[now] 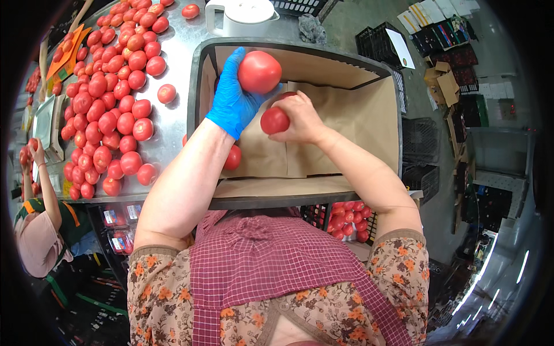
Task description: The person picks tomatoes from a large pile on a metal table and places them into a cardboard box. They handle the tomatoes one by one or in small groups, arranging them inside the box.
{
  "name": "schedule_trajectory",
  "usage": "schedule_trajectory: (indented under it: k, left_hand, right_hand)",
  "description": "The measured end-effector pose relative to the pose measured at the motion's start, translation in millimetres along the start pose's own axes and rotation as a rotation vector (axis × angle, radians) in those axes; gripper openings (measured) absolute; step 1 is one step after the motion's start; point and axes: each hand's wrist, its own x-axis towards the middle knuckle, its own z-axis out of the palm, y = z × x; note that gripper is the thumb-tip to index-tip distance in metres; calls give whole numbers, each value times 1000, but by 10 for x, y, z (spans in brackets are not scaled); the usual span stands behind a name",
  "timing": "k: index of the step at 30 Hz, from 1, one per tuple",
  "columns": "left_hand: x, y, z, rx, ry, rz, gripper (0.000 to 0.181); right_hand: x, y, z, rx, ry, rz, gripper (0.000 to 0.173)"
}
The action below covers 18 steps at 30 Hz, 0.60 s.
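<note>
A large red tomato (259, 72) rests in my left hand (236, 97), which wears a blue glove. My bare right hand (301, 116) grips another tomato (275, 120), and a further red tomato shows partly behind its fingers. Both hands are over a dark plastic crate (298, 202) lined with brown paper (342, 129). Inside the crate, at its left end, lies a tomato (233, 157) partly hidden by my left forearm. Left of the crate, many loose tomatoes (108, 123) are heaped on a metal table (171, 119).
A white jug (244, 17) and a crumpled grey cloth (311, 29) are beyond the crate. Below the table edge are packed tomatoes (117, 242) and a crate of tomatoes (349, 220). Another person (43, 225) handles tomatoes at far left. Black crates (420, 140) stand on the floor at right.
</note>
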Motion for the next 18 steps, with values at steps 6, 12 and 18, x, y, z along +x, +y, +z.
schedule_trajectory:
  k: [6,12,18]
  left_hand:
    - [75,-27,-118,106,-4,-62,33]
    - [-72,-106,54,601,-46,-284,33]
    - [-173,-283,55,829,-249,-287,50]
  right_hand:
    - [-139,2,-509,1019,105,329,57]
    - [-350,-53,-650,1437,114,495,69]
    - [-487,-76,-674,1332,94,564,67]
